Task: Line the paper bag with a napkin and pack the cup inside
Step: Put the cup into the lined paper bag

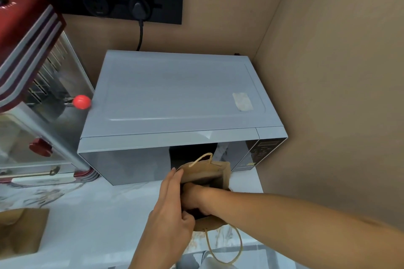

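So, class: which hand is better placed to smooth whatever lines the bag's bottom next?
Probably right: the right hand is already inside the paper bag, while the left hand holds its rim open.

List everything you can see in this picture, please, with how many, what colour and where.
Microwave: one, grey, on the counter against the wall.
Paper bag: one, brown, open, standing in front of the microwave.
Popcorn machine: one, red with glass sides, left of the microwave.
Socket strip: one, black, on the wall, one plug in it.
Second bag: one, brown, at the left edge.
Counter: one, white marbled.
Left hand: holding the paper bag's left rim.
Right hand: reaching inside the paper bag; what it holds is hidden.
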The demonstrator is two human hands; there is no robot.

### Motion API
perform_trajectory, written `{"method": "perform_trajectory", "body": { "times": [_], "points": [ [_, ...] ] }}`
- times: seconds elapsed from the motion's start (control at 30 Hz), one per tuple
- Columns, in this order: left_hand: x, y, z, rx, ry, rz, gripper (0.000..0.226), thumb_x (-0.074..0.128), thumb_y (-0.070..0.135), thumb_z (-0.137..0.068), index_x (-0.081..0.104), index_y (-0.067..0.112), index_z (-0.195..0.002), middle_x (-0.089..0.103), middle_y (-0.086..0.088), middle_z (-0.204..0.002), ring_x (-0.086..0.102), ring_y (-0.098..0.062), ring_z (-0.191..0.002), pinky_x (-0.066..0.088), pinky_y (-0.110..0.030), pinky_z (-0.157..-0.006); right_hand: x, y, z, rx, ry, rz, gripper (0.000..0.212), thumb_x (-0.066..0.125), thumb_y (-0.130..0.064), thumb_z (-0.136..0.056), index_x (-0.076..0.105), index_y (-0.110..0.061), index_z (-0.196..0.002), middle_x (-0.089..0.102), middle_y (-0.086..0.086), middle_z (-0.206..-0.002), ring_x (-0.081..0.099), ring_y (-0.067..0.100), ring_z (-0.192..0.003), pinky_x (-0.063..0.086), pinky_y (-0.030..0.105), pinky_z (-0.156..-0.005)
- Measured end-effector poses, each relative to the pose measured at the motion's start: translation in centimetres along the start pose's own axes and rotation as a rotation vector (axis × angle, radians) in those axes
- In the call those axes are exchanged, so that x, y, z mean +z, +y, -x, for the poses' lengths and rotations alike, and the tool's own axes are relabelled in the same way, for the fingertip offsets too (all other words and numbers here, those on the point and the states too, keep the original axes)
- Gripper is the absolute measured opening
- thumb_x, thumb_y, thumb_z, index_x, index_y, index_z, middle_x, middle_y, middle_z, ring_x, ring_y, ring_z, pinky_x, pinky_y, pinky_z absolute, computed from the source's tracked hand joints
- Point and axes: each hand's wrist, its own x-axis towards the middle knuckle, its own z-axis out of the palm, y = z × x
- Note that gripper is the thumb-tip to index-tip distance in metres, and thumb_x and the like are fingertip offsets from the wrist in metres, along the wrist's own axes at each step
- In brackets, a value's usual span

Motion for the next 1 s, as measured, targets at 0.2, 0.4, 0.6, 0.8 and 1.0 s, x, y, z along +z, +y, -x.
{"method": "perform_trajectory", "body": {
  "times": [0.2,0.4,0.6,0.8,1.0],
  "points": [
    [-0.2,-0.5,0.0,-0.010,0.019,-0.002,0.087,0.049,0.000,-0.078,0.012,0.041,-0.145,0.015,0.019,-0.156,0.045,-0.004,-0.098,0.037,-0.018,-0.084,-1.7,2.9,-1.1,-0.235,-0.052,0.184,0.033,0.055,-0.017,-0.093,0.055,-0.007,-0.125,0.059,0.018,-0.125,0.060,0.034,-0.110,0.050,0.040,-0.085],
    [0.4,-0.3,-0.1,0.001,0.017,-0.034,0.084,0.050,0.001,-0.080,0.011,0.036,-0.146,0.013,0.016,-0.157,0.042,-0.003,-0.094,0.037,-0.016,-0.083,-1.8,4.1,-1.7,-0.169,-0.111,0.182,0.039,0.048,-0.014,-0.096,0.048,-0.002,-0.133,0.054,0.019,-0.134,0.053,0.038,-0.120,0.047,0.043,-0.094],
    [0.4,-0.2,-0.3,0.008,0.016,-0.006,0.083,0.050,0.001,-0.081,0.013,0.034,-0.147,0.014,0.014,-0.157,0.038,-0.001,-0.104,0.035,-0.017,-0.088,-1.9,3.8,-1.3,-0.123,0.017,-0.134,0.034,0.045,-0.009,-0.093,0.056,0.004,-0.123,0.059,0.024,-0.128,0.055,0.039,-0.118,0.046,0.045,-0.095],
    [0.2,-0.5,-0.4,0.025,0.009,0.038,0.081,0.049,0.001,-0.080,0.016,0.037,-0.145,0.019,0.019,-0.153,0.034,0.034,-0.092,0.034,0.005,-0.067,-1.5,3.0,-1.2,-0.225,-0.074,-0.077,0.033,0.047,-0.015,-0.097,0.051,-0.003,-0.127,0.057,0.018,-0.129,0.053,0.032,-0.120,0.043,0.040,-0.104],
    [0.5,-0.7,-0.6,0.018,0.011,0.029,0.082,0.049,0.003,-0.081,0.013,0.037,-0.145,0.016,0.019,-0.154,0.040,0.009,-0.095,0.030,0.006,-0.065,-0.9,2.4,-1.8,-0.336,-0.095,0.082,0.031,0.041,-0.005,-0.100,0.047,0.001,-0.130,0.054,0.023,-0.130,0.049,0.037,-0.121,0.037,0.041,-0.107]
  ]
}}
